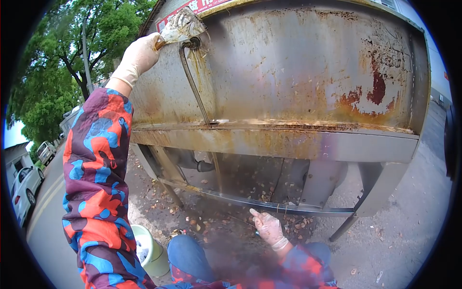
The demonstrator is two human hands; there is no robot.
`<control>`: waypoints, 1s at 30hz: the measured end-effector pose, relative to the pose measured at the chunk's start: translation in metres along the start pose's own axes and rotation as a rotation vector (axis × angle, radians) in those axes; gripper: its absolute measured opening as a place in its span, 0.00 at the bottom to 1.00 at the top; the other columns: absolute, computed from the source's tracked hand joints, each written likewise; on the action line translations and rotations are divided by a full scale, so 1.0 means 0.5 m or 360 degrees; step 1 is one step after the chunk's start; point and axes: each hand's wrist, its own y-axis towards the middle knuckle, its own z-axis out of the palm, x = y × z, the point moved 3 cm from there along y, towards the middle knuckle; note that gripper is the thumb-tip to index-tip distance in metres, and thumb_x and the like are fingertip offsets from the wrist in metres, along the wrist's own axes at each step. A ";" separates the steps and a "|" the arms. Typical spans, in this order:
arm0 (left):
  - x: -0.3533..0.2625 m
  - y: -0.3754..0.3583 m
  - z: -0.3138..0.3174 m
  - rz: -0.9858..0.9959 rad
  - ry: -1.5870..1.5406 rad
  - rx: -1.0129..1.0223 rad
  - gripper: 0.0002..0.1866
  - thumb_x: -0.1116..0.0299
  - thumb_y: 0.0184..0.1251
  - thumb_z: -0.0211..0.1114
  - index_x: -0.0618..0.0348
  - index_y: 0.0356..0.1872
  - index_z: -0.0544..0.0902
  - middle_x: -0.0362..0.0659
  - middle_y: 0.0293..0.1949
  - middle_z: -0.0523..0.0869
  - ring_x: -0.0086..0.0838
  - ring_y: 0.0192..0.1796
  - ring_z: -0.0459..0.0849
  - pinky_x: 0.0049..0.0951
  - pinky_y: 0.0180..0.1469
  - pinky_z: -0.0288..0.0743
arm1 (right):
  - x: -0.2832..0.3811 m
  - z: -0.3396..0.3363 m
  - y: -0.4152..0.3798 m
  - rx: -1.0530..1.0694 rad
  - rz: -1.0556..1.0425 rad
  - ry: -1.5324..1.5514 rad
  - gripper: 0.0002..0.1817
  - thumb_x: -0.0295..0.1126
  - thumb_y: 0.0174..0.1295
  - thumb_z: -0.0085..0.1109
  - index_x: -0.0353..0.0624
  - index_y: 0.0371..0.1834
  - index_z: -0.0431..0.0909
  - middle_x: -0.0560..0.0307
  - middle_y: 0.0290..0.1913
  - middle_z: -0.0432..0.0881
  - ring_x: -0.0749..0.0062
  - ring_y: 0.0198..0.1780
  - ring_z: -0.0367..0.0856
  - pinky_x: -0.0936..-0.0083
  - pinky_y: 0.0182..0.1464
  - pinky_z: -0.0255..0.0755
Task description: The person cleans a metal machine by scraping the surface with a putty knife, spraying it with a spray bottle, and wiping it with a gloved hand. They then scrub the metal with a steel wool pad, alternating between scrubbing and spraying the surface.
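Observation:
My left hand (142,54), in a thin whitish glove, is raised at the upper left. It grips the wooden handle of a flat brush (180,28) clotted with pale, wet residue. The brush overlaps the top end of a thin metal pipe (195,86) that runs down the stained metal panel (288,67). Brown and rust-red marks streak this panel. Low in the view, my right hand (270,229), also gloved, is held near my knees with its fingers curled. A small dark bit shows by those fingers; I cannot tell what they hold.
The metal unit stands on legs with a low crossbar (269,206). A dark pipe elbow (206,166) sits beneath it. By my left knee is a pale green bucket (153,253) with whitish contents. Dry leaves litter the ground; parked cars (26,188) line the road at left.

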 end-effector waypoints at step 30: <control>0.025 0.027 -0.005 0.0004 -0.0080 -0.0036 0.07 0.68 0.62 0.62 0.57 0.39 0.76 0.56 0.35 0.83 0.53 0.40 0.81 0.41 0.38 0.75 | -0.012 -0.043 0.002 -0.0025 0.0172 0.0110 0.16 0.32 0.61 0.54 0.49 0.51 0.82 0.50 0.30 0.81 0.56 0.31 0.81 0.62 0.35 0.76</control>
